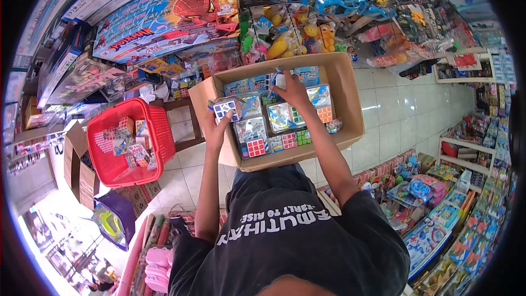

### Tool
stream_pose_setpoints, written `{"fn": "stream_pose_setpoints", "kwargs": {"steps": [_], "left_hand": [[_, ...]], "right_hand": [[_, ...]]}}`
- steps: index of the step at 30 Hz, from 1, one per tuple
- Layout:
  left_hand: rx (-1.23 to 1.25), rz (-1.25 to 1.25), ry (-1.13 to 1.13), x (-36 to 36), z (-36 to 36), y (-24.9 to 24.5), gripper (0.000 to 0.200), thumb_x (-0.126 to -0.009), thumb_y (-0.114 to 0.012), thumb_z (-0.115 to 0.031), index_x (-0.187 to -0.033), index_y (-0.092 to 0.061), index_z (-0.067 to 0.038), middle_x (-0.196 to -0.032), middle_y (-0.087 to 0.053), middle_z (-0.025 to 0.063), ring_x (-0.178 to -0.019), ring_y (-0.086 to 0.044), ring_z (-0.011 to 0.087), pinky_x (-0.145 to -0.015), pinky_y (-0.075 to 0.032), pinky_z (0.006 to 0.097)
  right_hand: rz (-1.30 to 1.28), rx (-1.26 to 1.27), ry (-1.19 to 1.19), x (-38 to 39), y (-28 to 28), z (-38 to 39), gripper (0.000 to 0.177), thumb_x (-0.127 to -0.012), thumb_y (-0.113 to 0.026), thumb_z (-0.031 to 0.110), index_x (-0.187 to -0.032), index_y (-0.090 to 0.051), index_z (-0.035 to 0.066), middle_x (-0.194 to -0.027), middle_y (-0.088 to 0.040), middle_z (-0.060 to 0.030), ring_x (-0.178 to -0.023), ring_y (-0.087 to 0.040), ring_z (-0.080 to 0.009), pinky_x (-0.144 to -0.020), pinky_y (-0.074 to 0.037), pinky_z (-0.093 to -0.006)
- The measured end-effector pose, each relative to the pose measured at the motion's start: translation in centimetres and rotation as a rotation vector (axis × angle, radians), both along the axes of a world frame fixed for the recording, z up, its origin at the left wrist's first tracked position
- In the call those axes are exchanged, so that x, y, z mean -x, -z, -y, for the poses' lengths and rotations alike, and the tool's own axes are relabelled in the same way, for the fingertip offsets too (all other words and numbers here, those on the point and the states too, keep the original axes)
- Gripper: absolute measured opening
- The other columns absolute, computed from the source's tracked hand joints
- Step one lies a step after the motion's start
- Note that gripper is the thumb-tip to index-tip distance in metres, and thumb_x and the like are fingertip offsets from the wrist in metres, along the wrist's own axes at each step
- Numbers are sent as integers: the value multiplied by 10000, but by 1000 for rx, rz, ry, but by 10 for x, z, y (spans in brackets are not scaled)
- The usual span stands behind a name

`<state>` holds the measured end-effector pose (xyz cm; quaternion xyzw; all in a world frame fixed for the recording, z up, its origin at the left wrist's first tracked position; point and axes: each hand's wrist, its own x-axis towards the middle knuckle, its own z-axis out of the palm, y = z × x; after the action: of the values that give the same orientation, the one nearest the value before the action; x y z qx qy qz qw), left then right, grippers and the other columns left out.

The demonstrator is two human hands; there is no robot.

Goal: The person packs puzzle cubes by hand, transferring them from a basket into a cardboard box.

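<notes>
My left hand is closed on a puzzle cube with a white face showing, at the left rim of a cardboard box. Inside the box, my right hand reaches to the far side, its fingers closed at a small blue-and-white piece I cannot make out. Around it lie several packaged puzzle cubes, among them one with a red face near the front left and one with an orange face at the right. Blue printed packs line the far wall.
Left of the box stands a red plastic basket holding more packaged cubes. A smaller open carton is beside it. Spider-themed toy boxes and yellow toys are stacked beyond. Shelves of toys line the right.
</notes>
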<state>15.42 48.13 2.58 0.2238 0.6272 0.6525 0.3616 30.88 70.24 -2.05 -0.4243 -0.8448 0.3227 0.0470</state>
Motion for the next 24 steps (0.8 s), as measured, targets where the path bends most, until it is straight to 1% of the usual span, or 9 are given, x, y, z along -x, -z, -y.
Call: {"fn": "stream_pose_setpoints", "kwargs": {"steps": [3,6,10,12,13,15,18,22,24], "left_hand": [[27,5,-69,-6,-3,2,386,-806,-640,-180,-1124,-529,8,-945,-610,51,-878,-550,111,-800,-421,264],[63,-29,-102,-11,-5,-1,383,-804,-641,-179,-1122,-530,5,-940,-610,48,-869,-548,107,-791,-423,262],[70,-31,-166,-20,-12,-9,364,-798,-653,-179,-1093,-538,1,-914,-609,42,-849,-544,107,-781,-422,262],[99,-65,-165,-22,-15,-11,357,-796,-657,-180,-1082,-540,0,-904,-609,41,-845,-544,108,-781,-422,263],[96,-90,-173,-24,-18,-12,346,-796,-658,-173,-1074,-542,-2,-899,-609,42,-838,-546,107,-775,-427,265],[88,-121,-177,-25,-23,-14,336,-796,-660,-167,-1065,-543,-4,-893,-609,43,-832,-548,106,-769,-431,267],[59,-47,-200,-31,-30,-21,316,-798,-659,-150,-1056,-544,-9,-893,-611,46,-823,-553,101,-753,-439,262],[85,-55,-227,-39,-41,-34,330,-795,-662,-143,-1067,-535,-7,-910,-615,59,-822,-564,108,-716,-456,256],[76,-45,-215,-42,-47,-35,357,-789,-667,-143,-1087,-529,-2,-921,-617,67,-822,-569,112,-708,-461,256]], "right_hand": [[277,-75,-138,14,19,-7,692,-751,-657,450,-1258,-342,100,-1042,-514,-278,-880,-588,-427,-709,-505,-467],[311,-128,-228,27,36,-6,714,-749,-659,446,-1267,-331,80,-1059,-498,-293,-888,-582,-445,-706,-513,-462],[282,-79,-254,39,56,-12,738,-757,-655,429,-1292,-306,60,-1092,-470,-319,-878,-577,-465,-711,-520,-454],[311,14,-290,41,60,-13,749,-765,-648,400,-1318,-298,35,-1211,-415,-313,-1014,-545,-419,-800,-503,-438],[306,15,-299,39,70,-16,749,-765,-648,400,-1318,-298,35,-1211,-415,-313,-1014,-545,-419,-800,-503,-438],[246,105,-389,34,90,-27,654,-787,-630,314,-1331,-316,134,-1168,-448,-287,-1006,-535,-435,-851,-469,-457],[236,221,-362,35,104,-39,604,-781,-629,267,-1318,-366,179,-1154,-477,-248,-1065,-513,-399,-911,-424,-439],[194,320,-484,37,99,-51,580,-775,-634,254,-1304,-404,193,-1142,-507,-227,-1057,-524,-381,-902,-423,-414],[88,376,-507,31,93,-56,583,-764,-645,233,-1297,-418,168,-1134,-534,-196,-1019,-545,-368,-876,-434,-400]]}}
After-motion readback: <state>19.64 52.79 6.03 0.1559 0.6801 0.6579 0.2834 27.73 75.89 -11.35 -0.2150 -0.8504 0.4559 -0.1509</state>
